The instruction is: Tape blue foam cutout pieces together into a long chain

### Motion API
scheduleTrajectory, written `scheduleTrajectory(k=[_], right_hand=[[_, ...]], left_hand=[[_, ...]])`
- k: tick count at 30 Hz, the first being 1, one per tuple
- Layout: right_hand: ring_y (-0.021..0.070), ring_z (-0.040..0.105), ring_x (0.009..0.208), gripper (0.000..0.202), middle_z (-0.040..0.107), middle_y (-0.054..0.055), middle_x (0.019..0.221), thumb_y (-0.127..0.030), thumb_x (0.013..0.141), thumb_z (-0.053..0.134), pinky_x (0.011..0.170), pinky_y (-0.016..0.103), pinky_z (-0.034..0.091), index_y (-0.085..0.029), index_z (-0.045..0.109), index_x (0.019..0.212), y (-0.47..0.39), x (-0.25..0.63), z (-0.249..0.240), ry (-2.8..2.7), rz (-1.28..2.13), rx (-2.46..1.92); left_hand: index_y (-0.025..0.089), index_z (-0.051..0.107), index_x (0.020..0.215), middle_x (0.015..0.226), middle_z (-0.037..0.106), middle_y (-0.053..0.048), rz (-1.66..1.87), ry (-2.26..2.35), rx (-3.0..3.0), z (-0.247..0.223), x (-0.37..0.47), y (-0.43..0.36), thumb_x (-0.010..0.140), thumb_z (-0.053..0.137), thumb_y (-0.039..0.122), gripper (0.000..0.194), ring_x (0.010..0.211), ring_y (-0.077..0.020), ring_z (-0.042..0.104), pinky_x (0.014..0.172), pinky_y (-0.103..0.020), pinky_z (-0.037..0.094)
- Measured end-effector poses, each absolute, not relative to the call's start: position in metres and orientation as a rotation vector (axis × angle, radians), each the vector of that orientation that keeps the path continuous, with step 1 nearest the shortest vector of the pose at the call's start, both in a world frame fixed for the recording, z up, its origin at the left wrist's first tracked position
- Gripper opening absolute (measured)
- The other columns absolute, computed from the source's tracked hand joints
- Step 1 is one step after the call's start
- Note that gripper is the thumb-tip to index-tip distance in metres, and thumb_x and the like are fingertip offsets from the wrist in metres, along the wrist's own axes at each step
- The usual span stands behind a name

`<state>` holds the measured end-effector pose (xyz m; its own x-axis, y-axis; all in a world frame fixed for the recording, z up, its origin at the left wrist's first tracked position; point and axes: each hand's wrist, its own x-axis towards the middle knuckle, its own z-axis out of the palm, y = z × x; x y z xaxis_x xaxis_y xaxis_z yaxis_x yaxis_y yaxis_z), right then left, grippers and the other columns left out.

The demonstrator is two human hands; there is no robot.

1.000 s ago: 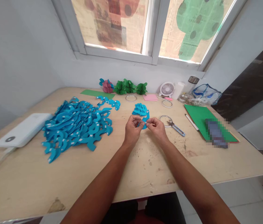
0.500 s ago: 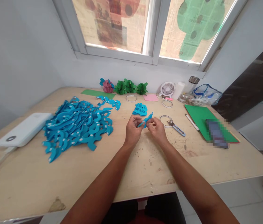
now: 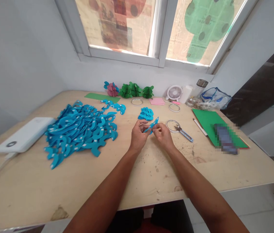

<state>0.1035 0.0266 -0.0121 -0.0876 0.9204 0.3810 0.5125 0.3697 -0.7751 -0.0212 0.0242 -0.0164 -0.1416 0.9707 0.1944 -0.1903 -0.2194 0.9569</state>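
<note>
Between my two hands is a blue paper cutout, tilted upward, its lower part hidden by the fingers. My left hand pinches its left side, and my right hand grips its right side. Just beyond them lies a small stack of blue paper cutouts. A large heap of curved blue cutouts, many bearing small white squares, spreads over the left of the table. Right of my hands, thread snips rest partly over a roll of tape.
Green paper figures and a pink one line the wall near a small fan. A white power bank sits at left. Rightward lie a pen, green sheets and a pixelated phone.
The blue cutout has turned slightly in my fingers, and its raised tip leans a little differently. Both hands stay in nearly the same place.
</note>
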Motion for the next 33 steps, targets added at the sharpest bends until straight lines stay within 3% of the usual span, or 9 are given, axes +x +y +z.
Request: scheduleTrajectory(k=[12, 20, 27, 33], right_hand=[[0.0160, 0.058, 0.074, 0.020, 0.066, 0.004, 0.086, -0.019, 0.070, 0.050, 0.069, 0.029, 0.043, -0.018, 0.066, 0.083, 0.024, 0.096, -0.009, -1.528, 0.920, -1.257], [0.0144, 0.055, 0.070, 0.022, 0.067, 0.000, 0.075, -0.023, 0.063, 0.058, 0.067, 0.027, 0.039, -0.019, 0.069, 0.082, 0.021, 0.093, -0.003, -1.228, 1.292, -1.168], [0.0143, 0.054, 0.074, 0.018, 0.068, 0.001, 0.076, -0.023, 0.060, 0.064, 0.065, 0.025, 0.036, -0.021, 0.071, 0.076, 0.018, 0.094, 0.002, -1.039, 1.487, -1.097], [0.0138, 0.054, 0.076, 0.017, 0.068, 0.002, 0.077, -0.023, 0.059, 0.067, 0.069, 0.026, 0.037, -0.021, 0.072, 0.075, 0.016, 0.094, 0.002, -0.929, 1.594, -1.003]], left_hand=[[0.019, 0.051, 0.082, 0.074, 0.062, -0.001, 1.635, 1.292, 1.203, -0.018, -0.025, 0.025, 0.060, 0.067, 0.016, 0.028, 0.073, -0.0149, 0.062, 0.067, -0.026, 0.048], [0.019, 0.048, 0.077, 0.074, 0.060, 0.000, 1.673, 1.319, 1.125, -0.018, -0.024, 0.025, 0.056, 0.068, 0.012, 0.029, 0.073, -0.0144, 0.062, 0.066, -0.025, 0.048], [0.018, 0.048, 0.075, 0.062, 0.058, 0.003, 1.630, 1.213, 0.827, -0.014, -0.023, 0.026, 0.053, 0.067, 0.011, 0.029, 0.059, -0.0126, 0.059, 0.057, -0.025, 0.047], [0.016, 0.048, 0.075, 0.063, 0.058, 0.002, 1.620, 1.105, 0.616, -0.011, -0.022, 0.026, 0.049, 0.070, 0.014, 0.034, 0.055, -0.0110, 0.056, 0.054, -0.026, 0.046]])
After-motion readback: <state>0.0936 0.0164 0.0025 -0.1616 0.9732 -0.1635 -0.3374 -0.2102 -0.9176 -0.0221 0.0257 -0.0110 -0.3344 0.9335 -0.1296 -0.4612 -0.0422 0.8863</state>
